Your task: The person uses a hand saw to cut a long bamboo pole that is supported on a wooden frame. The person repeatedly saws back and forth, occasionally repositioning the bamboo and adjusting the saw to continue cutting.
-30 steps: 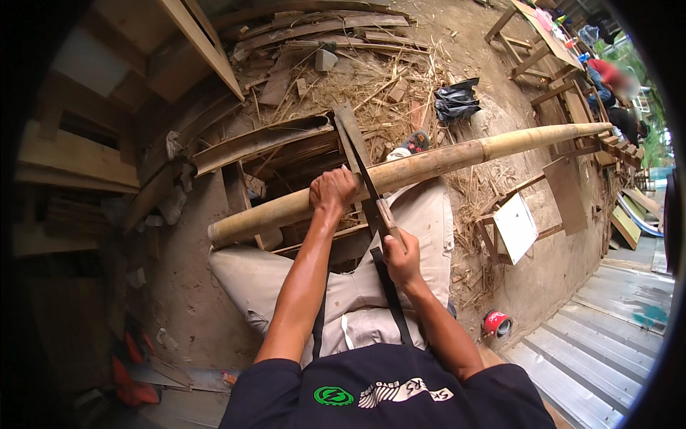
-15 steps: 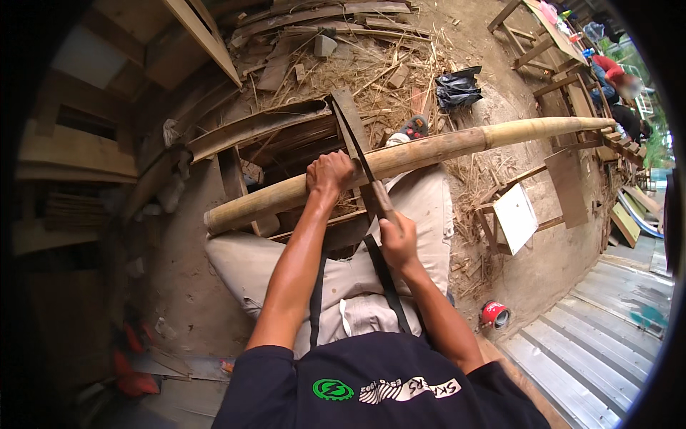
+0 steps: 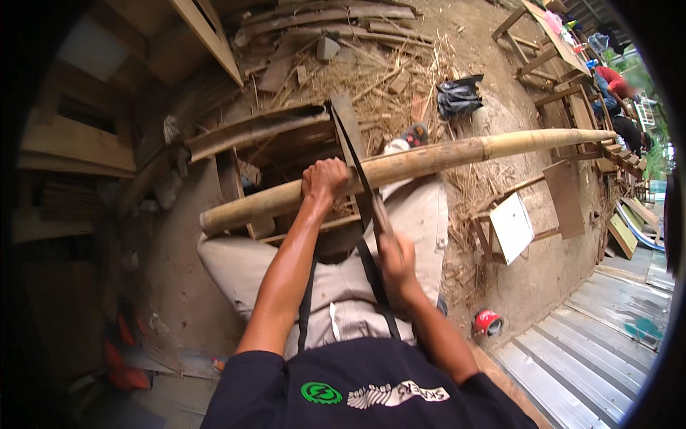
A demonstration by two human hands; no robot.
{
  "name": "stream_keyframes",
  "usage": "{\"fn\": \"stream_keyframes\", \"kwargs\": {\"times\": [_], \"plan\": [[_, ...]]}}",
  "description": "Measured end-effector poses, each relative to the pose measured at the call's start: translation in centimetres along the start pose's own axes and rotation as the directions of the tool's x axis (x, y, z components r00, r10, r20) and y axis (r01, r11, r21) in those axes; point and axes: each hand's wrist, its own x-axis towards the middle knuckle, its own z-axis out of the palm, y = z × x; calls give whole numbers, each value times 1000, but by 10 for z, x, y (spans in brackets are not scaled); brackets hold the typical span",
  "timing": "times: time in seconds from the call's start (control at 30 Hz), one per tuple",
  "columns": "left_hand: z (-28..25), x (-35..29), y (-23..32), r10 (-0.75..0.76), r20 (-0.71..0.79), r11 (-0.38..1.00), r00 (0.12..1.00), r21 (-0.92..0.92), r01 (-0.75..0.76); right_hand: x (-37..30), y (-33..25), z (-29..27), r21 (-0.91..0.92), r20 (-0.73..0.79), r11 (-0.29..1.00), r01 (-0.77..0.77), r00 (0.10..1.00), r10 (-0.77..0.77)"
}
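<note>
A long bamboo pole (image 3: 443,155) slants across in front of me, its thick end at the left and its thin end far to the right. Wrapped over the top of it, my left hand (image 3: 325,179) is closed on the bamboo left of the blade. A handsaw (image 3: 352,146) with a dark, narrow blade crosses the pole just beside that hand. Its wooden handle is in my closed right hand (image 3: 396,259), on the near side of the pole. How deep the blade sits in the bamboo, I cannot tell. Under the pole stands a wooden frame (image 3: 232,175).
A split bamboo length (image 3: 264,129) lies across the frame's far side. Shavings and scrap wood (image 3: 321,25) litter the ground beyond, near a black plastic bag (image 3: 459,95). To the right are a white board (image 3: 511,227), a red can (image 3: 489,322) and, farther off, people (image 3: 616,87).
My right hand has drawn the saw a little toward my body. My left hand keeps its grip on the pole, and the whole view has shifted slightly.
</note>
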Motion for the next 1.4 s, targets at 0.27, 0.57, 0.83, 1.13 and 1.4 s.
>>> {"fn": "stream_keyframes", "kwargs": {"times": [0.27,0.57,0.83,1.13,1.4], "plan": [[28,-6,-11,-25,-138,1000,990,-2,25,-24,32,-6,-30,25,992,119,993,-118],[28,-18,-9,12,-226,1000,974,-6,-14,5,67,8,124,-36,987,104,994,-100],[22,-17,-6,14,-179,1000,984,10,-12,-7,-40,-5,220,-102,948,231,972,-213],[24,-19,-17,208,-276,976,938,1,-216,12,-24,-16,61,-178,970,234,959,-220],[6,3,-17,59,-24,997,998,-40,-59,-35,29,-14,67,-108,993,93,990,-85]]}}
